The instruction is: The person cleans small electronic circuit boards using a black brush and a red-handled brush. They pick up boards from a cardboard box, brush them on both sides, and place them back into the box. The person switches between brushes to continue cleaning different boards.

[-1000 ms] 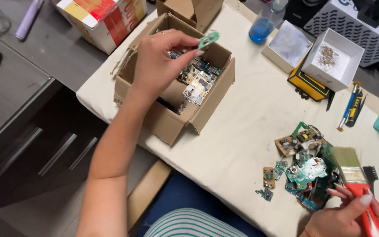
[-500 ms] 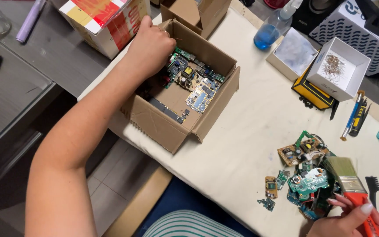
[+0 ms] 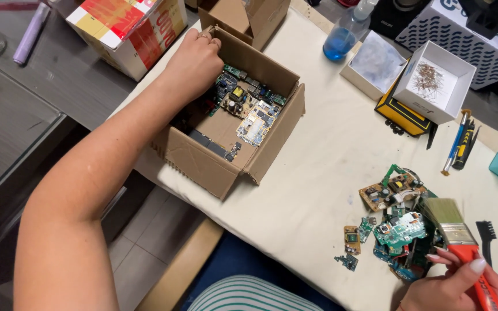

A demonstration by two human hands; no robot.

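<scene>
Fingers of left hand (image 3: 194,60) curled down into open cardboard box (image 3: 200,158) at table's left edge, on circuit boards (image 3: 248,109) in its far corner; pinching or not, cannot tell. Right hand (image 3: 453,282) wrapped round orange-handled paintbrush (image 3: 459,233) at near right edge, beside loose board pile (image 3: 399,227). Red-yellow carton (image 3: 125,26) off far-left corner; white square box (image 3: 433,80) on yellow case (image 3: 402,115) at far edge. Versus half second ago: left hand deeper in box.

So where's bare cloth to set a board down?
Free: the white cloth between the cardboard box and the circuit board pile, and the strip ahead toward the white tray. Crowded: the pile by the right hand with its brush; the left hand fills the box.
</scene>
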